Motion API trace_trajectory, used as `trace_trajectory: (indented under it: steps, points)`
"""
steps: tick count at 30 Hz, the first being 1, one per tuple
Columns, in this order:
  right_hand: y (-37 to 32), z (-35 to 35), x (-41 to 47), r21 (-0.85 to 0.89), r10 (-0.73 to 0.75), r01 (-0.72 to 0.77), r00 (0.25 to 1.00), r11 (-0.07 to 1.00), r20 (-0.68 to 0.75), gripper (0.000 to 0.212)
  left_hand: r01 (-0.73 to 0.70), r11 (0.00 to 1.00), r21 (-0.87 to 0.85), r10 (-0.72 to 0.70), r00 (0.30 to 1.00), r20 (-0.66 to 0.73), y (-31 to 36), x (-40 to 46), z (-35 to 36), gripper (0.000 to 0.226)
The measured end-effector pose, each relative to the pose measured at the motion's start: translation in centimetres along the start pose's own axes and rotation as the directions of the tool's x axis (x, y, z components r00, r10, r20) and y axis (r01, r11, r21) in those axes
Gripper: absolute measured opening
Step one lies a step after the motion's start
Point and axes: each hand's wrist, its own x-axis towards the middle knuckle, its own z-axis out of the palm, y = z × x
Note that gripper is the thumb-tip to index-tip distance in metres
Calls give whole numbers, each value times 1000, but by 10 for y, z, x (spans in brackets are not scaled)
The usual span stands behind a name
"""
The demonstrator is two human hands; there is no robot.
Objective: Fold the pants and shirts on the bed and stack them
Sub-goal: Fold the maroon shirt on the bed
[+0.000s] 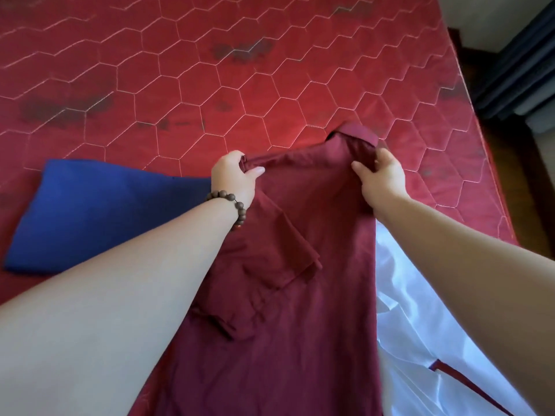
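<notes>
A dark maroon shirt [300, 265] lies lengthwise on the red bed [210, 85], collar at the far end and one short sleeve folded onto its back. My left hand [232, 175], with a bead bracelet on the wrist, grips the left shoulder of the shirt. My right hand [380, 175] pinches the fabric at the right shoulder beside the collar. A folded blue garment [99, 211] lies flat to the left, partly under my left forearm. A white satin garment [420, 325] lies under the shirt's right edge.
The quilted red mattress stretches away beyond the shirt. Its right edge [492, 175] drops to a dark wooden floor [534, 187], with dark curtains [516, 55] at the upper right.
</notes>
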Motion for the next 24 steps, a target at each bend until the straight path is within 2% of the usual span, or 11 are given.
trace_trajectory:
  steps: [2,4,5,6,8,10,12,14,16,19,24]
  points:
    - [-8,3,12,-138,-15,13,1000,990,-12,29,-46,999,3,46,999,-7,11,5,2,34]
    - [-8,7,11,-388,58,-60,998,920,-15,52,-98,983,156,105,994,-32,9,-2,6,57]
    - [-6,8,4,-471,40,-46,999,881,-24,56,-168,953,253,187,981,-54,5,-9,8,56]
    - [-2,8,-5,-530,-50,33,999,847,-17,55,-257,909,328,288,956,-50,-2,-18,10,49]
    - [9,16,-30,-624,-307,297,947,723,95,52,-426,805,413,435,897,78,-19,-37,18,41]
    - [22,27,-52,-642,-432,513,852,570,296,53,-530,715,456,454,848,274,-33,-53,29,51]
    - [36,39,-63,-653,-374,606,795,453,478,59,-564,650,510,420,825,378,-44,-60,45,62]
    - [52,48,-65,-695,-286,609,793,383,537,64,-545,620,565,371,837,402,-49,-60,55,66]
    - [65,53,-66,-729,-285,560,828,394,482,64,-525,617,586,361,851,382,-54,-57,62,68]
    - [74,58,-68,-755,-300,445,893,482,335,63,-503,603,619,337,864,374,-58,-54,69,68]
    - [52,49,-59,-717,-113,427,890,551,443,56,-476,680,558,260,868,424,-41,-49,58,66]
